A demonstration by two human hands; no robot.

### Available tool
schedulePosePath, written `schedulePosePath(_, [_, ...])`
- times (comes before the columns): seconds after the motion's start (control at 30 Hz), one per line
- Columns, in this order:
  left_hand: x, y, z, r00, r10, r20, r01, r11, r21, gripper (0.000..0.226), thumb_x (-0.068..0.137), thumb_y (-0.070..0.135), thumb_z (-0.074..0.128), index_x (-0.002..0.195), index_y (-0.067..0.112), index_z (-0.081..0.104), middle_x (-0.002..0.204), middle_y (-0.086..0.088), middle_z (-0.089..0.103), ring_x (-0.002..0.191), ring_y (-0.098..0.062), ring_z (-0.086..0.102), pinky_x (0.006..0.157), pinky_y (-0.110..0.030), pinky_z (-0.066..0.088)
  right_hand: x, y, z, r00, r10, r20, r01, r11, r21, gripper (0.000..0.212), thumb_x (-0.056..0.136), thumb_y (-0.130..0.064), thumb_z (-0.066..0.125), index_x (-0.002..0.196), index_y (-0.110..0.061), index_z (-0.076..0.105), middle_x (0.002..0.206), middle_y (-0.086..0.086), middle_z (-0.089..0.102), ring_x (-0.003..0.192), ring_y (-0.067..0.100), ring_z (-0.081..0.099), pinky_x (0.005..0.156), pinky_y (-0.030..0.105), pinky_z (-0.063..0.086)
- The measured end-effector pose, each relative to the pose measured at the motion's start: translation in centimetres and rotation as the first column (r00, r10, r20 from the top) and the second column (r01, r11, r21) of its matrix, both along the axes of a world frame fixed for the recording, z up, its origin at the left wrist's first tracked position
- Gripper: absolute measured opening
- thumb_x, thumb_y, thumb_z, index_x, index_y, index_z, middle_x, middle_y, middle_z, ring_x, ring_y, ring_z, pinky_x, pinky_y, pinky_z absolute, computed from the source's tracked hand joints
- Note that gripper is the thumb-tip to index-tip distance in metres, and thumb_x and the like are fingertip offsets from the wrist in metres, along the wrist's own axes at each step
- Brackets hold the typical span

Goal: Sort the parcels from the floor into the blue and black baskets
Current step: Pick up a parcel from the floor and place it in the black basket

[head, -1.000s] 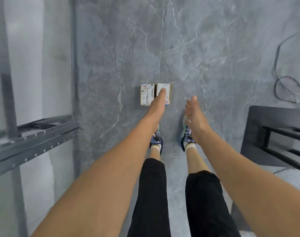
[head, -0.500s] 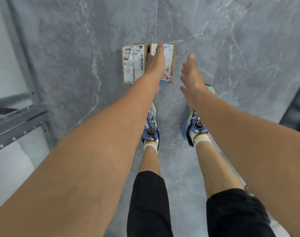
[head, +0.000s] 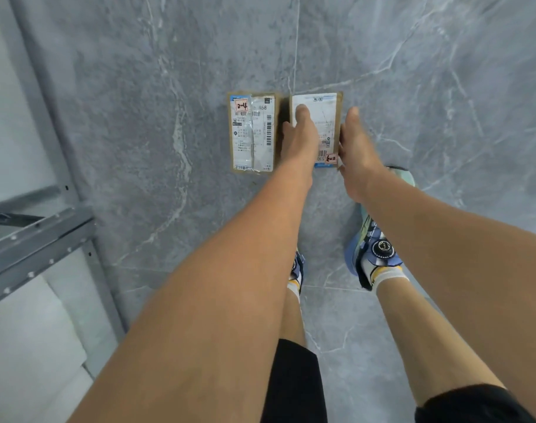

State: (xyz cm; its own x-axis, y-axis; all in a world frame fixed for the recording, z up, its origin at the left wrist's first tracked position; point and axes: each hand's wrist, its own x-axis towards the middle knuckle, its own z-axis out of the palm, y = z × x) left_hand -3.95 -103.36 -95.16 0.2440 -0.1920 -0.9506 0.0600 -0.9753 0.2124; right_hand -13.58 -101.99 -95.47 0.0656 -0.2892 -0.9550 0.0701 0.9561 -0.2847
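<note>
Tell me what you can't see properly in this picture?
- Right parcel, head view: the left hand covers part of its label.
- Right hand: at that parcel's edge; whether it grips is unclear.
- Left parcel: print too small to read.
- Baskets: outside the frame.

1. left parcel point(head: 253, 132): brown carton on the floor with a white shipping label. a pink sticker at the label's top left carries the handwritten mark "2-4".
2. left parcel, label top right: printed characters ending in "68"; the character before them looks like "a" but is uncertain.
3. left parcel, label right edge: a vertical barcode; the remaining print is too small to read.
4. right parcel point(head: 327, 117): white label partly covered by the left hand point(head: 300, 138). a pink sticker at its lower right carries a handwritten mark, apparently "1-1".
5. right parcel, label bottom edge: a barcode with digits "530" visible beside it; the rest is hidden or illegible.
</note>
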Motion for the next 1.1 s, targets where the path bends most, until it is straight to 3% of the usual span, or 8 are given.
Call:
schedulePosePath(0.17, [0.5,-0.8,2.0,0.995,0.040,-0.096,-0.047,0.996,-0.077,0.071,0.103,0.068,0.022,0.153,0.026,0.048,0.149,-0.004,0.058,0.130,-0.023,0.058,0.107,-0.042,0.045,-0.4,-0.8,-0.1,1.000,0.001,-0.017,-0.002,0.999,-0.052,0.077,0.100,-0.078,0.015,0.126,-0.038,0.075,0.128,-0.005,0.075,0.128,0.018,0.065,0.127,0.054,0.025])
schedulePosePath(0.33, [1.0,-3.5,9.7,0.963,0.085,-0.257,-0.136,0.973,-0.188,0.074,0.106,0.065,0.011,0.144,0.024,0.060,0.142,-0.006,0.065,0.130,-0.021,0.060,0.111,-0.039,0.040,-0.9,-4.5,7.1,0.997,0.000,-0.074,-0.010,0.990,-0.139,0.078,0.101,-0.077,0.014,0.129,-0.035,0.073,0.126,-0.004,0.076,0.125,0.019,0.067,0.126,0.056,0.026])
schedulePosePath(0.53, [3.6,-9.3,26.9,0.941,0.092,-0.325,-0.214,0.907,-0.363,0.059,0.107,0.061,0.008,0.108,0.043,0.064,0.139,-0.001,0.066,0.101,-0.002,0.061,0.114,-0.037,0.036,1.5,-11.3,23.9,0.997,0.026,-0.070,-0.050,0.931,-0.362,0.069,0.105,-0.073,0.012,0.137,-0.041,0.065,0.132,-0.009,0.072,0.129,0.013,0.063,0.126,0.052,0.028])
schedulePosePath(0.67, [7.2,-12.5,40.0,0.959,0.092,-0.266,-0.217,0.846,-0.487,0.059,0.106,0.064,0.010,0.089,0.055,0.066,0.092,0.027,0.071,0.088,0.015,0.061,0.106,-0.031,0.035,4.7,-15.3,37.6,0.997,0.080,-0.017,-0.078,0.865,-0.495,0.069,0.105,-0.072,0.012,0.136,-0.042,0.066,0.134,-0.009,0.072,0.131,0.013,0.062,0.127,0.053,0.025])
schedulePosePath(0.73, [9.1,-13.2,46.8,0.965,0.099,-0.241,-0.221,0.801,-0.556,0.068,0.106,0.064,0.009,0.077,0.064,0.070,0.084,0.032,0.072,0.087,0.017,0.064,0.104,-0.028,0.035,6.6,-16.8,44.3,0.991,0.128,0.026,-0.091,0.820,-0.565,0.070,0.106,-0.069,0.010,0.139,-0.038,0.064,0.133,-0.008,0.072,0.131,0.012,0.062,0.126,0.050,0.026])
schedulePosePath(0.83, [11.7,-13.6,56.9,0.966,0.128,-0.224,-0.248,0.699,-0.671,0.067,0.108,0.061,0.009,0.083,0.061,0.072,0.088,0.035,0.073,0.088,0.022,0.064,0.098,-0.025,0.035,9.5,-18.3,54.0,0.977,0.206,0.058,-0.114,0.733,-0.671,0.070,0.107,-0.068,0.009,0.143,-0.036,0.061,0.136,-0.010,0.071,0.132,0.008,0.060,0.127,0.047,0.026])
schedulePosePath(0.97, [14.0,-12.2,68.0,0.968,0.191,-0.162,-0.244,0.570,-0.785,0.066,0.107,0.063,0.009,0.091,0.066,0.072,0.109,0.029,0.074,0.109,0.015,0.063,0.120,-0.039,0.032,12.6,-18.6,65.0,0.932,0.351,0.092,-0.154,0.613,-0.775,0.071,0.106,-0.069,0.010,0.144,-0.037,0.060,0.138,-0.010,0.069,0.134,0.009,0.059,0.126,0.049,0.026])
schedulePosePath(1.1, [14.9,-7.6,77.6,0.947,0.303,-0.107,-0.242,0.454,-0.858,0.063,0.106,0.065,0.009,0.094,0.069,0.070,0.116,0.028,0.073,0.118,0.011,0.059,0.124,-0.045,0.028,14.8,-16.5,73.9,0.874,0.473,0.110,-0.179,0.524,-0.833,0.072,0.105,-0.070,0.010,0.142,-0.037,0.063,0.136,-0.009,0.071,0.133,0.010,0.060,0.126,0.049,0.025])
